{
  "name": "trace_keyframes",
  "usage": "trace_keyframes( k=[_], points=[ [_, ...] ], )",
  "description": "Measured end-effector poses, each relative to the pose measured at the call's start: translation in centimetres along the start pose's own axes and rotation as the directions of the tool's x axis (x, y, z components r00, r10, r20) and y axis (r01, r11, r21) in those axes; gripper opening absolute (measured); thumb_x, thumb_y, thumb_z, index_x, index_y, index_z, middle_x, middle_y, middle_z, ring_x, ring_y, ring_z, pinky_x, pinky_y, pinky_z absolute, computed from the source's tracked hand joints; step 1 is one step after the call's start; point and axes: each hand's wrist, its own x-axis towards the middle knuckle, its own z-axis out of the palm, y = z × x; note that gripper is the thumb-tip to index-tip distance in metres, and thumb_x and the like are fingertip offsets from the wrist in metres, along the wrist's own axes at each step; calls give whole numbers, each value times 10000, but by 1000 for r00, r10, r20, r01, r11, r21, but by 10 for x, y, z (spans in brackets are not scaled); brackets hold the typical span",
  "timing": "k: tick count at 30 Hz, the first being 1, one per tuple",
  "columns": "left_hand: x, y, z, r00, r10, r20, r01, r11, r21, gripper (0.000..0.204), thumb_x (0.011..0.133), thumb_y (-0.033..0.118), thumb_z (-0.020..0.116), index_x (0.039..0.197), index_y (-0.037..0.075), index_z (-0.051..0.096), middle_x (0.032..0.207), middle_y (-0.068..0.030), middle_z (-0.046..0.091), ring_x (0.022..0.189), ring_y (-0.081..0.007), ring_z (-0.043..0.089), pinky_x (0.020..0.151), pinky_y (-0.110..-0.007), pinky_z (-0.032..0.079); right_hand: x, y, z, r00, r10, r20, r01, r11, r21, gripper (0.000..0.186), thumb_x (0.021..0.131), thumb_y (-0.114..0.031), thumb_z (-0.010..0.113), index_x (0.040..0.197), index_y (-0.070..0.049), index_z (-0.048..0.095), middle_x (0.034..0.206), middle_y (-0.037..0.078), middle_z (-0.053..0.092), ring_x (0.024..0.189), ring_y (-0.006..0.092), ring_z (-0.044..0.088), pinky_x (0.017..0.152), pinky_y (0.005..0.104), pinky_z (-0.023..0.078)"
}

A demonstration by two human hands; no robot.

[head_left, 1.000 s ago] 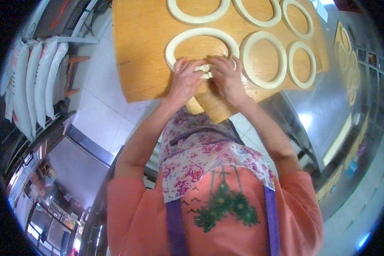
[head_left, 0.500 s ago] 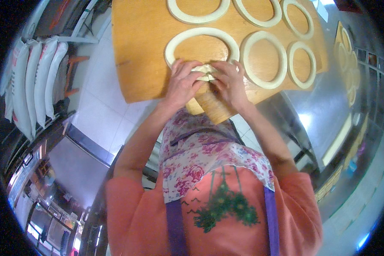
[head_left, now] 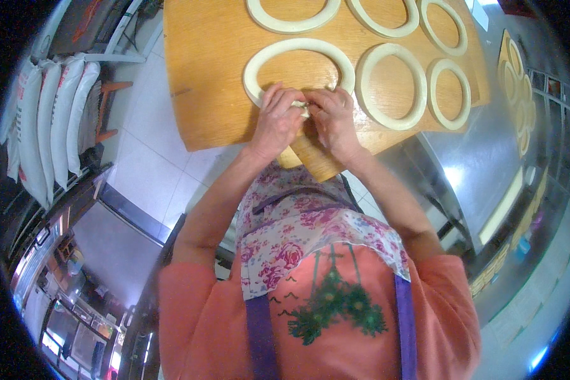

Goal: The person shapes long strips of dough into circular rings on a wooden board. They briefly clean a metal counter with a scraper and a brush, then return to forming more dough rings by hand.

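Note:
A pale dough ring [head_left: 299, 45] lies on a wooden board [head_left: 206, 82], its near side under both my hands. My left hand [head_left: 277, 121] is closed, with its fingers pinching the dough where the ring's ends meet. Right beside it, my right hand [head_left: 334, 120] pinches the same spot, fingers bent and knuckles up. A little crumpled dough shows between the fingertips; the rest of the join is hidden. To the right sit a second dough ring [head_left: 418, 88] and a smaller-looking dough ring [head_left: 465, 95], both whole and flat.
More dough rings [head_left: 296, 27] lie along the board's far side. A shiny metal table [head_left: 468, 164] stands at the right, with another board of rings [head_left: 510, 76] beyond it. Stacked white sacks [head_left: 57, 120] lean at the left, beside the tiled floor [head_left: 149, 158].
My hands have drawn closer together over the join, covering more of the dough that showed between them. The ring and board have barely shifted.

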Motion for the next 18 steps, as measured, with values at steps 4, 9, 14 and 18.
trace_keyframes(
  k=[4,9,14,18],
  points=[
    [-1,2,-1,998,-61,12,61,998,31,184,711,61,756,892,34,734,1130,-85,628,1141,-294,582,1141,-526,337,6,-6,-12,996,33,81,-34,999,11,254,700,-71,699,948,-18,681,1284,145,628,1191,349,575,1026,506,403],
    [-7,18,-18,986,-147,74,142,988,68,288,719,35,746,1007,25,727,1184,-99,611,1176,-291,558,1140,-514,337,0,-13,-7,981,188,43,-190,980,56,352,685,-79,760,1024,-47,668,1361,107,592,1264,326,522,1096,537,301],
    [-18,27,-20,967,-242,-81,245,969,25,337,742,3,727,1079,21,724,1200,-107,626,1175,-315,566,1112,-491,362,-7,-10,6,985,173,-22,-173,985,17,374,677,-59,762,1037,-63,661,1339,101,606,1244,316,537,1085,548,305],
    [-24,26,-19,949,-274,-157,281,960,21,327,754,-17,711,1077,25,733,1157,-109,646,1147,-326,578,1062,-465,398,-9,-5,11,990,131,-50,-130,991,29,337,656,-30,743,983,-62,670,1309,102,623,1223,314,553,1074,549,317]
  ],
)
